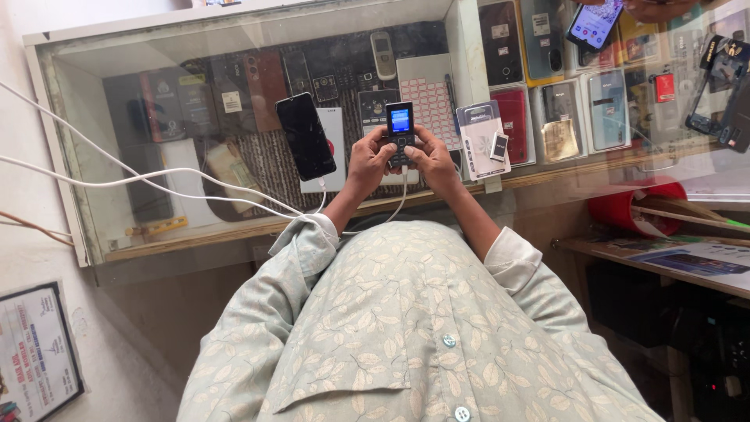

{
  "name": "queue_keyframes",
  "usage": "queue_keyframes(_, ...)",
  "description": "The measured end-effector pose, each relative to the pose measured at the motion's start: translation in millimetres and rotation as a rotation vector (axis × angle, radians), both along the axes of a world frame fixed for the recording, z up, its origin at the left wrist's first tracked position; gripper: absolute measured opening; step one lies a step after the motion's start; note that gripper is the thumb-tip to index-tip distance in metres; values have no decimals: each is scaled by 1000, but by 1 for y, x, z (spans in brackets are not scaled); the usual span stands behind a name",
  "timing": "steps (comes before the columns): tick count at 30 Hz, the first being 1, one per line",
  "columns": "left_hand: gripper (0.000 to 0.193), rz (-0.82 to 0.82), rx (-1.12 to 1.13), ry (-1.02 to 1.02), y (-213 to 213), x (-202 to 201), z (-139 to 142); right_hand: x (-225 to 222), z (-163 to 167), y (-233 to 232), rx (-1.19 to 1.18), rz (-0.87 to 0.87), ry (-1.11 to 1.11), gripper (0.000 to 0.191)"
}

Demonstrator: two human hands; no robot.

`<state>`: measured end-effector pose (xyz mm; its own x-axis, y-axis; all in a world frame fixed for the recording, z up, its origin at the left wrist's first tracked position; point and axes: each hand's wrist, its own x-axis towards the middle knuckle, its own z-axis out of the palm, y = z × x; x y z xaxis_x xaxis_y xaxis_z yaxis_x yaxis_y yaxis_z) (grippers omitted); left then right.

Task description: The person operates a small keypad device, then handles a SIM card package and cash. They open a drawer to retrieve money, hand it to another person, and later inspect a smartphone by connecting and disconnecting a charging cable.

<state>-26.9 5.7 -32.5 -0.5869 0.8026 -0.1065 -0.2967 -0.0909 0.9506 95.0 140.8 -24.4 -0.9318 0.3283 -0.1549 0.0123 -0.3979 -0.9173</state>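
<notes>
Holding a small black keypad phone with a lit blue screen (400, 130), both hands are gripping it over the glass-topped bench (234, 234). The left hand (369, 160) and right hand (430, 160) are wrapping its lower half, equally near. Its long side is pointing away from the person. A white cable (156, 176) is hanging from its bottom. A bigger dark flat phone (305, 137) is lying just beside the left hand.

Place: you are standing in a small mobile-phone shop.
Counter: a glass-topped display counter with a pale frame (55, 117) stretches in front of you.
Stock: boxed handsets and phone covers in red, grey and blue (547, 101) lie in rows under the glass.
Cables: white charging cables (156, 176) trail across the glass.
Side shelf: a wooden shelf holding printed sheets (664, 262) is on your right.
</notes>
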Motion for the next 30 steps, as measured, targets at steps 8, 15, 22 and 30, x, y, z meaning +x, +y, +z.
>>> queue_keyframes(8,25,32,-42,37,0,5,5,-4,-1,-3,163,-54,-55,39)
queue_keyframes(15,25,69,13,75,-2,11,11,-7,0,-6,188,-50,-20,36)
queue_keyframes(22,24,93,-43,99,-7,15,15,-9,1,-10,179,-45,11,35)
queue_keyframes(30,25,119,-59,135,-5,16,17,-13,5,-12,167,-52,-2,35)
